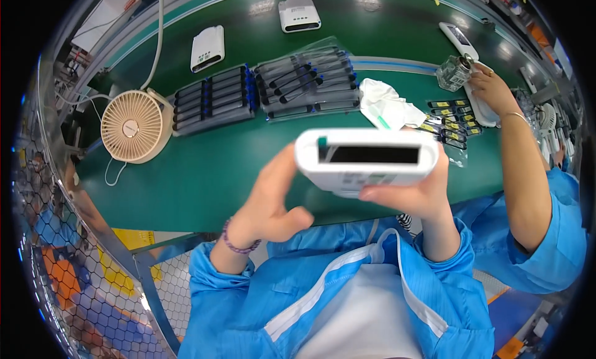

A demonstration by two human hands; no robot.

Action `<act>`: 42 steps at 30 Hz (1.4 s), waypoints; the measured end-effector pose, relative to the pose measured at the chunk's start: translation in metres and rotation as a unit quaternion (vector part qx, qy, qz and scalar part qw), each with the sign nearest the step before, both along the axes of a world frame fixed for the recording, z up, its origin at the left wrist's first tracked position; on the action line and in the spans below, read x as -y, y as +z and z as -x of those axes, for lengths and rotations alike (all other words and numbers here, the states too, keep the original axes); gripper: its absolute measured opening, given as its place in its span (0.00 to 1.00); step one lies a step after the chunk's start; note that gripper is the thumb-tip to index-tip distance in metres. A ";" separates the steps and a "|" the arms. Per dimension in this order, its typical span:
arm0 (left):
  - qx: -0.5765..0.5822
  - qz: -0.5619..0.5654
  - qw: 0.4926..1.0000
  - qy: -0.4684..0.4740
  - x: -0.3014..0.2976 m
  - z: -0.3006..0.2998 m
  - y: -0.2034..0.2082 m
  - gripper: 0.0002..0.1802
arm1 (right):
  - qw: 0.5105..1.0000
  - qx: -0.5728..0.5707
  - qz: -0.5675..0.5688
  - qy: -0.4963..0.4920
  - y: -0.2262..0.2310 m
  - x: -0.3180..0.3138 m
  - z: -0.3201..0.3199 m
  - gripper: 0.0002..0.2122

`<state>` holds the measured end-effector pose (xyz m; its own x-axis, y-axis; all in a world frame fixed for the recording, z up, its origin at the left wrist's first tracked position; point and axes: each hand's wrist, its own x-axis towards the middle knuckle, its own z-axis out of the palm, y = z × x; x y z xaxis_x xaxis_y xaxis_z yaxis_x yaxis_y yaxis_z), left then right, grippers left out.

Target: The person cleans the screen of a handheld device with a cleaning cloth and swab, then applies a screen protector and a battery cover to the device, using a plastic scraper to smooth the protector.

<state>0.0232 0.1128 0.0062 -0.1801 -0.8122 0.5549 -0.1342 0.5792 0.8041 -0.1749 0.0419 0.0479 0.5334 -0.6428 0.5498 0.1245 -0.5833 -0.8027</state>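
A white plastic device (335, 179) with a long dark slot, a small green piece at the slot's left end, is raised over the table. My right hand (420, 196) grips its right side, thumb across the lower face. Beside its left end, my left hand (268, 202) has its thumb spread away from the fingers. The left fingertips reach the device's edge; whether they press behind it is hidden.
Black strip-shaped parts lie in a left tray (214, 101) and a right tray (310, 79). Around them are a beige fan (131, 128), white devices (208, 48) on the conveyor (248, 39), a white cloth (386, 104) and a glass jar (453, 73). A co-worker's hand (493, 92) is at right.
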 end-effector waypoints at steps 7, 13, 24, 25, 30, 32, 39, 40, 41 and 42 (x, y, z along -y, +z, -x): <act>0.211 -0.064 0.973 -0.067 0.011 -0.005 0.051 0.20 | 0.985 -0.130 0.110 0.042 -0.003 -0.003 0.022 0.14; 0.429 0.242 0.858 0.144 0.024 0.006 0.024 0.14 | 0.963 -0.232 0.131 -0.026 -0.005 0.005 0.031 0.12; 0.252 0.063 0.944 0.203 0.129 -0.026 0.050 0.20 | 0.939 -0.156 0.148 -0.268 -0.024 0.034 0.042 0.15; 0.269 0.016 0.946 0.182 0.152 -0.040 0.031 0.22 | 0.964 -0.111 0.088 -0.225 -0.019 0.028 0.046 0.17; 0.458 -0.090 0.861 0.203 0.201 -0.035 -0.027 0.23 | 0.985 0.078 0.009 -0.154 -0.025 0.014 0.047 0.23; 0.559 -0.045 0.785 0.261 0.203 -0.021 -0.023 0.21 | 0.992 0.089 0.007 -0.084 -0.028 0.015 0.055 0.28; 0.526 -0.027 0.737 0.423 0.184 -0.026 -0.020 0.34 | 0.989 0.142 -0.017 -0.019 -0.043 0.010 0.071 0.39; 0.521 -0.062 0.741 0.419 0.173 -0.035 -0.021 0.39 | 0.982 0.167 -0.047 -0.069 -0.051 0.003 0.072 0.41; 0.531 -0.076 0.744 0.398 0.165 -0.041 -0.022 0.41 | 0.971 0.188 -0.075 -0.126 -0.057 -0.005 0.075 0.43; 0.541 -0.089 0.746 0.378 0.158 -0.046 -0.022 0.43 | 0.955 0.210 -0.101 -0.183 -0.062 -0.011 0.078 0.46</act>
<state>0.0693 -0.0448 -0.0156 0.1014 -0.9523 0.2879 -0.9947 -0.0930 0.0426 -0.2528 0.0530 -0.0142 0.0138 -0.8599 0.5103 0.2777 -0.4870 -0.8281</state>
